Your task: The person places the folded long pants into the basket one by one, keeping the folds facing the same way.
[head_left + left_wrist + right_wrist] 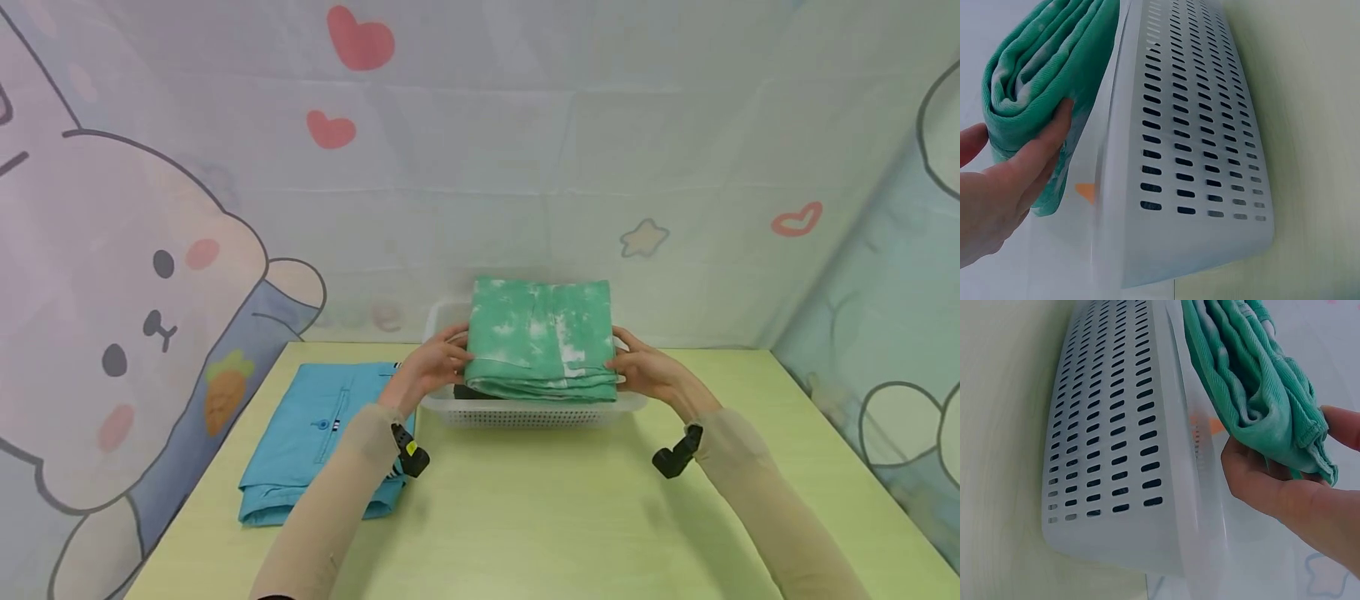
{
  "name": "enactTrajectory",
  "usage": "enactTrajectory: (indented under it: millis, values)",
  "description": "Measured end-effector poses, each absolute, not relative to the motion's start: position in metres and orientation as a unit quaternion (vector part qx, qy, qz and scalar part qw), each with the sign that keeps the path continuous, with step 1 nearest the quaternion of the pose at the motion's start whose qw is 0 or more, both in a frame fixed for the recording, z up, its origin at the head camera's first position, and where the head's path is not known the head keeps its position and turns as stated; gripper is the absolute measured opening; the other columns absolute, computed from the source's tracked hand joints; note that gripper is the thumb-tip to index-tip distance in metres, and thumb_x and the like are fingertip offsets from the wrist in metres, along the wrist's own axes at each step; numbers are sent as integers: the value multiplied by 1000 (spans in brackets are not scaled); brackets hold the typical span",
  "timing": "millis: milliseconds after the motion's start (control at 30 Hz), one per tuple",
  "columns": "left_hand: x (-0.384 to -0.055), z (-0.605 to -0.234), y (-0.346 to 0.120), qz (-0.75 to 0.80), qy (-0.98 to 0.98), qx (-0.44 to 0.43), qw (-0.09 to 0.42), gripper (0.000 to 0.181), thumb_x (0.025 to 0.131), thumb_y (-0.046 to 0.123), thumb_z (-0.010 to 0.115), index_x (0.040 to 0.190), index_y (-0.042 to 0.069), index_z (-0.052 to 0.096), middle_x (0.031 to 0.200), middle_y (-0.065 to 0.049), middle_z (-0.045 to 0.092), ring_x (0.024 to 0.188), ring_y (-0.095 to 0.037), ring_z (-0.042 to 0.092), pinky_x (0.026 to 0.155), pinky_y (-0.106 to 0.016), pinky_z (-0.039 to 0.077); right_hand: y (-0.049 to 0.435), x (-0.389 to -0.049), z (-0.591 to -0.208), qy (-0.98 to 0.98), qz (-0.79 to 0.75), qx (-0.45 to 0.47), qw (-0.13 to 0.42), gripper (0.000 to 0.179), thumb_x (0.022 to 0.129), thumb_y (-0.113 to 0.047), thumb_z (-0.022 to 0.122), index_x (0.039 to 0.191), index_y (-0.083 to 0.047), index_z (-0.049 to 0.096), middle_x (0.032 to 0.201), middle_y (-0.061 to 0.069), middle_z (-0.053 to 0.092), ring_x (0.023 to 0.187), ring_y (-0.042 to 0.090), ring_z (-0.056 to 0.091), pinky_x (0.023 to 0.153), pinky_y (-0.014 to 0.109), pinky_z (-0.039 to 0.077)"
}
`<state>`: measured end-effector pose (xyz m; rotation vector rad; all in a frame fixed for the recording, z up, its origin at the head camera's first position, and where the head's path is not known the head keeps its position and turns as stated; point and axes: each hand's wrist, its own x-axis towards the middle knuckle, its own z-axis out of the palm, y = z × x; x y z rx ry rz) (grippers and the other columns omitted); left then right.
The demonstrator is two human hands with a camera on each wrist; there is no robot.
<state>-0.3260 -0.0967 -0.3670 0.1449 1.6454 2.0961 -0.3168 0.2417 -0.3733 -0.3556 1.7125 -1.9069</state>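
Observation:
A folded green-and-white tie-dye garment (540, 337) is held level just above the rim of a white perforated plastic basket (532, 415). At its left side, my left hand (435, 365) grips the folded layers, as the left wrist view shows with thumb and fingers (1044, 140) on either face. Opposite, my right hand (651, 371) pinches the right end, its thumb (1342, 425) on one face and the fingers bent under the other. Something dark (476, 392) lies inside the basket, mostly hidden beneath the garment.
A folded blue garment (300, 433) with a buttoned pocket lies on the pale yellow-green table (525, 517), left of the basket. Behind the table hangs a printed cloth backdrop (495, 167) with hearts and a rabbit. The basket stands near the table's back edge.

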Motion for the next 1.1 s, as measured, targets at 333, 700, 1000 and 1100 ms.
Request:
enactTrajectory:
  millis: [333, 700, 1000, 1100]
  values:
    - [-331, -367, -98, 766, 597, 27, 237, 70, 86, -10, 39, 144, 21, 15, 151, -3, 7, 133, -35, 22, 93, -48, 28, 235, -323, -372, 638, -709, -122, 274, 74, 91, 2, 38, 143, -27, -5, 114, -3, 39, 82, 10, 51, 84, 43, 40]
    - [-331, -357, -100, 759, 602, 13, 247, 67, 88, -2, 41, 144, 22, 13, 151, -5, 2, 136, -38, 11, 105, -57, 16, 229, -326, -363, 621, -708, -110, 318, 79, 93, -1, 31, 136, -31, -28, 142, 2, -36, 133, 43, -15, 98, 70, 5]
    - [-337, -357, -101, 763, 590, -7, 264, 67, 90, 8, 43, 145, 23, 8, 151, -6, -6, 136, -40, -1, 106, -61, 6, 227, -339, -369, 637, -684, -106, 338, 78, 94, -3, 29, 134, -34, -31, 142, 2, -36, 131, 44, -18, 96, 71, 2]
    - [-340, -359, -101, 766, 585, -14, 266, 68, 89, 9, 43, 145, 23, 7, 151, -6, -7, 136, -41, -5, 105, -61, 4, 226, -343, -370, 647, -676, -100, 339, 79, 94, -3, 30, 133, -33, -32, 142, 1, -37, 131, 44, -19, 95, 72, 2]
